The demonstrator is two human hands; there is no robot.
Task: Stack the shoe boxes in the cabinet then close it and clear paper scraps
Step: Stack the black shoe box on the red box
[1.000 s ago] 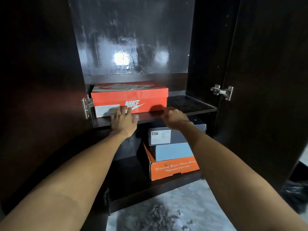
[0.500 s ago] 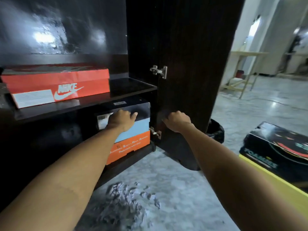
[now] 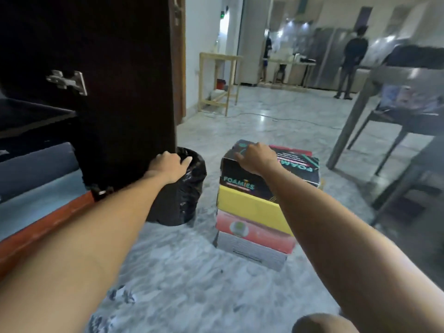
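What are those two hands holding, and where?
Right hand grips the top black box at its near corner. Left hand rests by the cabinet door edge; a grip cannot be told.

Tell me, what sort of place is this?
Probably a home: a dark cabinet door stands open over a marble floor, shoe boxes are stacked beside a lined bin, and a kitchen-like area lies behind.

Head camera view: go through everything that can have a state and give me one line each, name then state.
Cabinet door: open, swung out.
Black Foamies box: lid shut, on top of the floor stack.
Yellow box: shut, second in the stack.
Red box: shut, third.
Grey box: shut, at the bottom.
Bin: lined with a black bag.
Left hand: fingers curled, at the door's edge.
Right hand: resting on the Foamies box.
Paper scraps: on the floor.
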